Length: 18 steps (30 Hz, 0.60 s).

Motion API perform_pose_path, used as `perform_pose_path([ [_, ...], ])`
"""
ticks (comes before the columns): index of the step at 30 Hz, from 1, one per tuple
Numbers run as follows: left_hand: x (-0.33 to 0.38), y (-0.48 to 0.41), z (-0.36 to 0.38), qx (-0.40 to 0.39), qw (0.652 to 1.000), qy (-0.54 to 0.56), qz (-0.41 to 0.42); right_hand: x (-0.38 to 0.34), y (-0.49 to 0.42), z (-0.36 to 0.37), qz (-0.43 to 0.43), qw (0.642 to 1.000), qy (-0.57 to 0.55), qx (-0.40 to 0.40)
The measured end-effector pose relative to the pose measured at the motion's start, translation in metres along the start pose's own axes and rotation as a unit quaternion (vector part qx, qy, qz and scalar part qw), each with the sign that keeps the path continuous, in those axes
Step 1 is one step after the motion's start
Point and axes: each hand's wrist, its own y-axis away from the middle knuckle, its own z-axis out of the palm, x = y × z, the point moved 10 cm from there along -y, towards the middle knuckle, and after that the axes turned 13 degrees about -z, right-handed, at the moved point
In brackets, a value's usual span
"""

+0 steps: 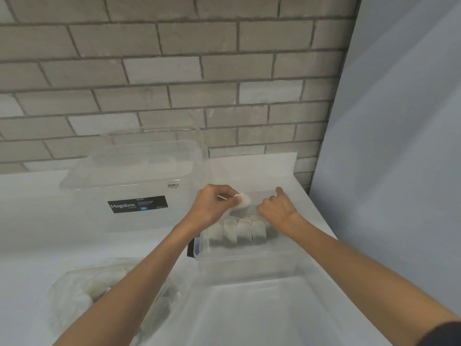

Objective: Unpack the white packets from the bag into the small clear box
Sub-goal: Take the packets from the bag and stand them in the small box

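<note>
Already a fair part of the job looks done: a row of packets stands upright, side by side, inside the small clear box right of centre on the table. The left hand hovers just over the far end of that row, its grip closed in a pinch of thumb and fingertips on one more white packet, which hangs above the box and is not yet set down. The right hand sits at the right end of the row with its fingers curled and one finger pointing away. It may be steadying the packets, but I cannot tell whether its grip has hold of anything.

Plenty is left, by my reckoning. The bag, near left under the left forearm, looks to have a good many pale packets in it, though the blur makes a count impossible. Space remains in the far part of the box. A large clear box stands far left, seemingly not in use.
</note>
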Motion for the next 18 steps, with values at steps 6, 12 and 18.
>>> perform_pose_path([
  [6, 0.002, -0.003, 0.012, -0.026, 0.999, -0.019, 0.017, 0.013, 0.003, -0.012, 0.017, 0.998, -0.049, 0.026],
  [12, 0.0, -0.012, 0.034, -0.044, 0.999, -0.03, -0.003, 0.047, 0.025, -0.04, 0.025, 0.906, -0.406, 0.116],
  [18, 0.002, -0.016, 0.055, -0.031, 0.999, -0.033, -0.025, 0.031, 0.035, -0.046, -0.002, 0.883, -0.464, 0.077],
])
